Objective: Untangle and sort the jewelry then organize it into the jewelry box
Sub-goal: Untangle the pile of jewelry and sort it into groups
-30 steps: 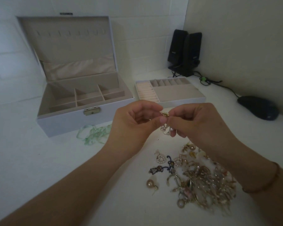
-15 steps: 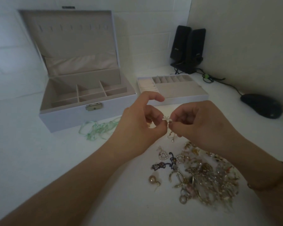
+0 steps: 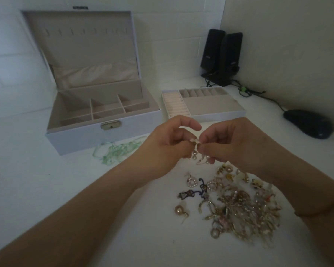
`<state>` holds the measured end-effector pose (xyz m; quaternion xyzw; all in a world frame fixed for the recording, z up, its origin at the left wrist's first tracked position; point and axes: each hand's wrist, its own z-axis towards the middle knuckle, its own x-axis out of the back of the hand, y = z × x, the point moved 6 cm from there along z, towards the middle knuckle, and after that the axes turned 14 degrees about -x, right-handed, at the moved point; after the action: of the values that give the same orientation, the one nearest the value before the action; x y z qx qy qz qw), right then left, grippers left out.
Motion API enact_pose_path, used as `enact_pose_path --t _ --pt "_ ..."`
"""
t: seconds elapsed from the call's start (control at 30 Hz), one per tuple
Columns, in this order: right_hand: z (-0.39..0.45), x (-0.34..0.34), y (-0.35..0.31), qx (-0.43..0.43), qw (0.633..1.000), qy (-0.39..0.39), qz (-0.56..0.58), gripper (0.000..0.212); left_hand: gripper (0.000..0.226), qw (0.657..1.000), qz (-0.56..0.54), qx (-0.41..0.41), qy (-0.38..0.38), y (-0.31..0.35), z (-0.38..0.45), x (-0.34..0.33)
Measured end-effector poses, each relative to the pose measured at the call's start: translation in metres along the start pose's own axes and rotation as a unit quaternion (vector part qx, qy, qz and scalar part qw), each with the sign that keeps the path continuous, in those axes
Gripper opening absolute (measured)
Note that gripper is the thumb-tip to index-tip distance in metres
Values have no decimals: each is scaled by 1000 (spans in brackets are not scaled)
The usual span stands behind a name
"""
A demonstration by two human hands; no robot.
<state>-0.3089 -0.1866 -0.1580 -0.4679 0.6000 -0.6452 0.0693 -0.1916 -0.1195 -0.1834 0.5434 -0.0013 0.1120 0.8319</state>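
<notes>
My left hand [image 3: 166, 149] and my right hand [image 3: 231, 143] meet above the table, both pinching a small pearl drop earring piece [image 3: 196, 151] with pearls dangling below the fingers. Below them lies a tangled pile of gold and pearl jewelry [image 3: 239, 207], with a loose pearl earring [image 3: 179, 210] and a dark blue piece [image 3: 193, 192] at its left. The white jewelry box [image 3: 104, 132] stands open at the back left, its compartments bare. Its removable tray [image 3: 202, 105] sits to the right of it.
A green tangled cord [image 3: 116, 151] lies in front of the box. Two black speakers [image 3: 220, 56] stand in the back corner with cables [image 3: 249, 91] trailing right to a black mouse [image 3: 308, 123]. A wall rises at the right.
Both hands have kept working the same small earring piece between the fingertips and dropped slightly toward the pile. Its pearls now hang lower below the fingers. The camera view shifted a little.
</notes>
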Motion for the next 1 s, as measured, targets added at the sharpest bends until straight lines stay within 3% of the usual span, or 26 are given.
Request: enact_pose_path --t 0.23,0.37,1.0 --pt "-1 1 0 18 997 -57 51 7 19 994 -99 3 34 -2 0 4" --pt "-2 8 -5 79 995 25 57 14 18 989 -137 0 60 -2 1 6" --pt "5 0 0 112 991 26 72 6 19 995 -65 3 75 -2 -2 7"
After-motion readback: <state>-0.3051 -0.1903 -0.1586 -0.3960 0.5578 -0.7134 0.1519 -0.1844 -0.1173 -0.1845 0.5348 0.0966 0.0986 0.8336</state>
